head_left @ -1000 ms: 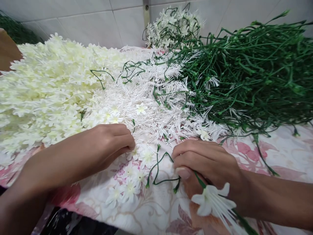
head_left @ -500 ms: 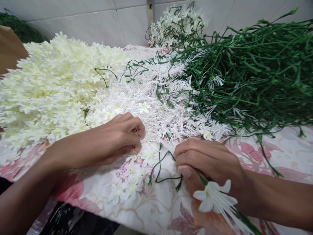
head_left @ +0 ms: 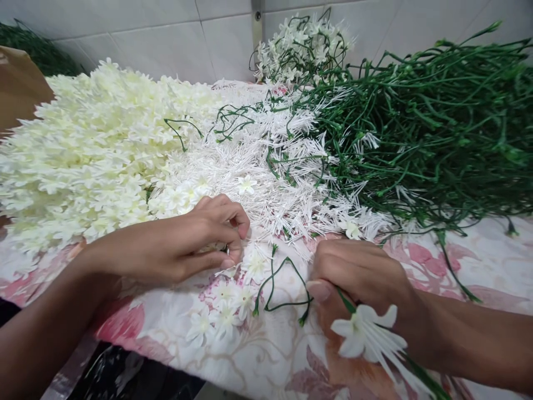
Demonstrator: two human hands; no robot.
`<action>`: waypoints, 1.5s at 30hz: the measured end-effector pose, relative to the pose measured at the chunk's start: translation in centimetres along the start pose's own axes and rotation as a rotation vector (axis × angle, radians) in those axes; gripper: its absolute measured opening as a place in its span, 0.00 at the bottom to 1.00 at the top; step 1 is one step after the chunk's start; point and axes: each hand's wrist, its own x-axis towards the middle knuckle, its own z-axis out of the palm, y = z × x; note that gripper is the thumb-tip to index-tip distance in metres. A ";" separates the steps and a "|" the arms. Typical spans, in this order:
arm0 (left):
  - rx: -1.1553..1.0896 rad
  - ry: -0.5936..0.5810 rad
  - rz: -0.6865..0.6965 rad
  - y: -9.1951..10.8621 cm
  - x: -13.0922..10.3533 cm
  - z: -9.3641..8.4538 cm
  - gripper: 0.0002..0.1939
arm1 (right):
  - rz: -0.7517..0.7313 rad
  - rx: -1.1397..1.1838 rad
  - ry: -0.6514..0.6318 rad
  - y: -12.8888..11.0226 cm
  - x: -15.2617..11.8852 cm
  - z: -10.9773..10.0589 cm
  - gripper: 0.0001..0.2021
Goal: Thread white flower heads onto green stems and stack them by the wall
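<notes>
In a pinch, my left hand (head_left: pixel 200 236) touches the near edge of the white stamen heap (head_left: pixel 266 194); what its fingertips hold is hidden. My right hand (head_left: pixel 362 275) is closed around a green plastic stem, and an artificial white flower (head_left: pixel 364 333) with long white stamens hangs out below the palm. Between the hands lies a bent green stem (head_left: pixel 272 283) with small bud ends. Several loose white blossoms (head_left: pixel 225 318) lie on the cloth just below my left hand.
A large pile of pale blossoms (head_left: pixel 95 150) covers the left side. Tangled green stems (head_left: pixel 433 122) fill the right. Finished-looking white flowers (head_left: pixel 303 47) are bunched against the tiled wall (head_left: pixel 166 50). A floral cloth (head_left: pixel 250 361) covers the table; a brown box (head_left: pixel 20 86) stands far left.
My left hand has shifted slightly, its pinching fingers a little further right. The fingers of my right hand have curled in and drawn slightly right, still around the flower stem.
</notes>
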 end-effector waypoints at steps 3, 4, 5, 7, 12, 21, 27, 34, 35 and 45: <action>-0.103 0.091 0.006 0.2 0.0 -0.2 0.07 | 0.038 -0.025 0.057 -0.3 0.2 -0.2 0.15; -0.131 0.132 0.014 0.3 0.0 -0.1 0.07 | 0.067 -0.051 0.080 -0.4 0.3 -0.2 0.14; -0.164 0.176 0.022 0.4 0.0 0.0 0.07 | 0.111 -0.078 0.095 -0.5 0.3 -0.2 0.13; -0.260 0.259 0.021 0.8 -0.1 0.4 0.07 | 0.218 -0.137 0.095 -0.7 0.2 -0.1 0.10; -0.559 0.515 -0.073 1.8 0.2 2.2 0.06 | 0.414 -0.265 0.060 -1.0 0.5 0.0 0.11; -0.931 0.714 -0.135 2.1 1.6 4.2 0.04 | 0.558 -0.307 0.033 -0.7 1.0 0.5 0.10; -1.484 0.566 -0.135 2.2 1.7 4.1 0.06 | 0.660 -0.097 0.077 -0.6 0.6 0.4 0.08; -1.847 0.507 0.034 2.6 1.5 3.4 0.12 | 0.711 -0.026 -0.003 -0.8 0.7 0.2 0.09; -1.839 0.510 0.037 2.6 1.5 3.4 0.11 | 0.707 -0.030 -0.001 -0.7 0.7 0.2 0.09; -1.770 0.611 -0.035 2.8 2.3 3.1 0.09 | 0.626 -0.071 -0.029 -0.6 0.7 0.2 0.16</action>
